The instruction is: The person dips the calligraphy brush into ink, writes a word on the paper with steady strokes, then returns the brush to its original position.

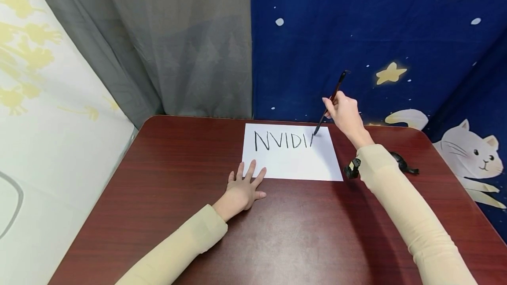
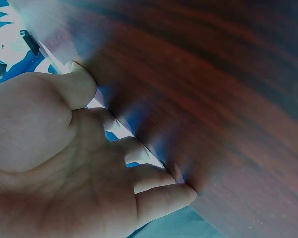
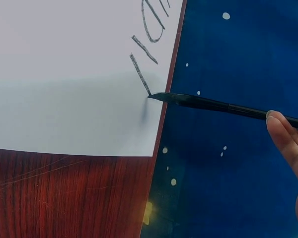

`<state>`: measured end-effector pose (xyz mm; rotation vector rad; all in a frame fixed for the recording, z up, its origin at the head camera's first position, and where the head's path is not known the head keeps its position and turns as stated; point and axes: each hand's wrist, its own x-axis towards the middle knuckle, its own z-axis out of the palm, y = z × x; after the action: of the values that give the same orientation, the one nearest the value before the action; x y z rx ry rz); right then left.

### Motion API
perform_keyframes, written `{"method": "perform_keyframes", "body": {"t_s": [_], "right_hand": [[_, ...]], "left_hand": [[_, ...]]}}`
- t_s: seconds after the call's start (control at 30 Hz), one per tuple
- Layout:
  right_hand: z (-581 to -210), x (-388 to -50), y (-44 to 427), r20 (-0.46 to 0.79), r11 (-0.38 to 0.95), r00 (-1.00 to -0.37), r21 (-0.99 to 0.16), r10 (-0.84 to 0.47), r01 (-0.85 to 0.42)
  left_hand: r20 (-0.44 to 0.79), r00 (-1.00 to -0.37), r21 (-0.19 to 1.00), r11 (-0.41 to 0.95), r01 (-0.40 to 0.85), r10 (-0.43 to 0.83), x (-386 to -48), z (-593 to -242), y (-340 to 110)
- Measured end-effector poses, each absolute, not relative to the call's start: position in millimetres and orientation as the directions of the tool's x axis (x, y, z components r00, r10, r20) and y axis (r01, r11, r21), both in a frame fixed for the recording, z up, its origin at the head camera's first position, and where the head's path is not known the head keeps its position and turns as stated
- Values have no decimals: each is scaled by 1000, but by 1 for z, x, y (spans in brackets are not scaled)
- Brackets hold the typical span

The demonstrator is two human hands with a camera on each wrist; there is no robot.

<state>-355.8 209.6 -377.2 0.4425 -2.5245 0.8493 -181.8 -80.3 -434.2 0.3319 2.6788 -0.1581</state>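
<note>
My right hand (image 1: 343, 111) pinches a dark-handled brush (image 1: 335, 89) well above its tip. In the right wrist view the black bristles of the brush (image 3: 203, 102) touch the paper at the lower end of a slanted stroke. The white sheet of paper (image 1: 291, 164) bears black letters (image 1: 282, 140) reading "NVIDI", followed by that single slanted line. My left hand (image 1: 241, 190) lies with spread fingers at the sheet's lower left corner, fingertips on the paper's edge. In the left wrist view the palm of the left hand (image 2: 54, 134) shows, holding nothing.
Beside the right forearm sits a small black object (image 1: 402, 162), partly hidden by the sleeve. The brown wooden table (image 1: 190, 157) ends just behind the paper. A grey curtain (image 1: 198, 47) and a blue starry curtain (image 1: 317, 34) hang beyond it.
</note>
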Motion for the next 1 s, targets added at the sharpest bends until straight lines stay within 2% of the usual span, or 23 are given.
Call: {"method": "perform_keyframes", "body": {"t_s": [0.57,0.87,1.0], "right_hand": [[-377,-356,212,492,767,-856,-484,-159,-421],[-377,-356,213,489,776,-859,-481,-151,-409],[-378,-357,213,489,779,-860,-478,-147,-405]], "left_hand": [[-442,-874,-53,966,252,203,-181,-433,-80],[-432,-876,-58,962,266,216,-189,-451,-83],[-440,-874,-55,965,256,207,-187,-445,-82]]}}
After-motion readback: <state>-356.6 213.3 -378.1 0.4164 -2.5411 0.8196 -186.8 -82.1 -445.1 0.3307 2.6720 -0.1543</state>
